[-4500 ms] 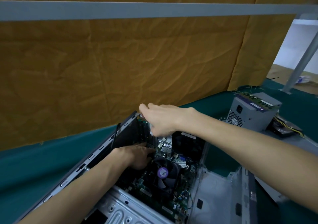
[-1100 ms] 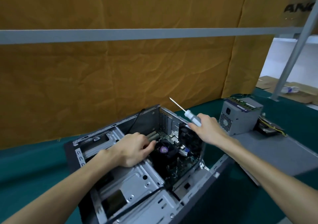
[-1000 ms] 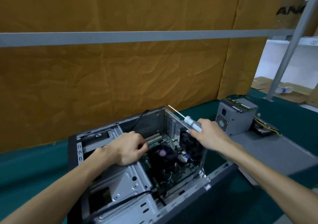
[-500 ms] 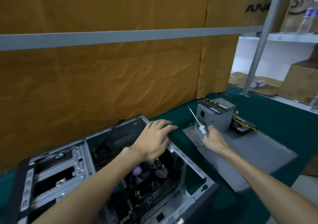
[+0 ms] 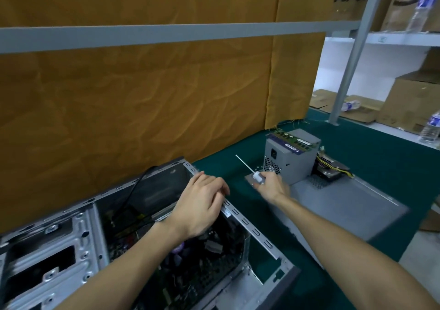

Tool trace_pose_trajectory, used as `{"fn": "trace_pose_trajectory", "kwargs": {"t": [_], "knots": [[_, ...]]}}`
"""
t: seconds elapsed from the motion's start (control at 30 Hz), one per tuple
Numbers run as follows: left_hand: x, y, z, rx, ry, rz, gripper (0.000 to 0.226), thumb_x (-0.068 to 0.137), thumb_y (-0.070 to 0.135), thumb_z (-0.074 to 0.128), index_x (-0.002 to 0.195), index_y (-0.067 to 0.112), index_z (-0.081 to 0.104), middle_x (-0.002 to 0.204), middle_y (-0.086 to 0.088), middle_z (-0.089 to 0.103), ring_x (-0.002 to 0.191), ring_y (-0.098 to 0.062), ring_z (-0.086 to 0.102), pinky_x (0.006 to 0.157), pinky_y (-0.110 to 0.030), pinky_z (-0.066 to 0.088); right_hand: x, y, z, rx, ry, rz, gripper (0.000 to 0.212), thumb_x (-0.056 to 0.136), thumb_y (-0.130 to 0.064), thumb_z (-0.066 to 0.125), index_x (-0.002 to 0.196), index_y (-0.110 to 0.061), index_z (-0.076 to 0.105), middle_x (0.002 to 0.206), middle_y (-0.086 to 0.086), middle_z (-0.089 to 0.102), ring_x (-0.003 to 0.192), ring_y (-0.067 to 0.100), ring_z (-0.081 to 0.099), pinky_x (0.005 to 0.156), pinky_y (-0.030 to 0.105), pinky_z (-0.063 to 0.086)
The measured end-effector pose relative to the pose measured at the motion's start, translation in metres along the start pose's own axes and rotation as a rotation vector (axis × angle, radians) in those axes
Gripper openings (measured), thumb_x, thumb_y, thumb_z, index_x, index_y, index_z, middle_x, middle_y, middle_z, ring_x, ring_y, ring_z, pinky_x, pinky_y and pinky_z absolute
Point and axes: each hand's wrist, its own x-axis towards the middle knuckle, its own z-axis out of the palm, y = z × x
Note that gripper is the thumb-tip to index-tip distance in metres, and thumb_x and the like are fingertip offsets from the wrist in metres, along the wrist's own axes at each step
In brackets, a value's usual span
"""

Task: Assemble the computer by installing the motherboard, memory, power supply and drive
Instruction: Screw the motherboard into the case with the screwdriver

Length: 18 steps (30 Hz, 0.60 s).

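Green cloth-covered bench point(image 5: 371, 157) backed by a wrinkled mustard fabric screen point(image 5: 142, 100). Open grey sheet-metal computer case point(image 5: 71, 245) lies on its side at lower left, motherboard point(image 5: 190, 274) with dark fan inside it; flat grey metal side panel point(image 5: 352, 207) lies to its right. Boxy grey metal power supply point(image 5: 291, 157) stands on the panel's far end, two green memory sticks point(image 5: 290, 138) flat on top, long axis running left-right; wires and what looks like a drive point(image 5: 333, 168) just behind. Right hand point(image 5: 271, 185) is just in front of the supply, far nearer than the other, fingers curled round the white-handled screwdriver point(image 5: 252, 172), thin steel shaft pointing up-left. Left hand point(image 5: 202, 202) hovers over the case's top rim, fingers loosely bent, holding nothing. Likely next: put the tool down, take the memory just beyond.
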Motion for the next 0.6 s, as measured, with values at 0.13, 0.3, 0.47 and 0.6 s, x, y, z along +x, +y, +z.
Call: {"fn": "trace_pose_trajectory", "kwargs": {"t": [0.13,0.3,0.47,0.6], "knots": [[-0.001,0.001,0.0,-0.007,-0.004,-0.01,0.039,0.093,0.033,0.019,0.096,0.026,0.057,0.091,0.012,0.057,0.095,-0.01,0.048,0.114,-0.034,0.025,0.004,-0.003,0.008,0.0,0.025,0.013,0.037,0.094,-0.061,0.061,0.081,-0.026,0.062,0.082,-0.001,0.067,0.077,0.026,0.06,0.063,0.032,0.039],[-0.002,0.001,-0.002,-0.007,-0.01,-0.006,0.037,0.095,0.029,0.022,0.096,0.024,0.058,0.09,0.015,0.056,0.093,-0.004,0.046,0.115,-0.033,0.025,0.005,-0.004,0.004,0.015,-0.013,0.022,0.038,0.092,-0.061,0.063,0.078,-0.025,0.061,0.079,-0.003,0.067,0.077,0.026,0.062,0.061,0.033,0.041],[-0.001,0.005,-0.004,-0.23,0.016,-0.126,0.025,0.1,0.022,0.039,0.11,0.026,0.062,0.1,0.017,0.062,0.103,-0.002,0.052,0.113,-0.025,0.028,-0.012,-0.024,-0.005,0.386,0.006,-0.006,0.012,0.09,-0.025,0.075,0.08,-0.019,0.073,0.072,0.001,0.07,0.068,0.022,0.066,0.061,0.034,0.051],[0.004,0.012,-0.014,-0.49,0.199,-0.169,0.031,0.101,0.019,0.061,0.131,0.028,0.063,0.11,0.015,0.068,0.107,0.0,0.061,0.085,-0.016,0.046,-0.056,-0.068,-0.033,1.044,-0.242,0.045,0.007,0.089,-0.013,0.078,0.095,-0.011,0.076,0.065,0.002,0.061,0.043,0.012,0.046,0.045,0.026,0.042]]}}
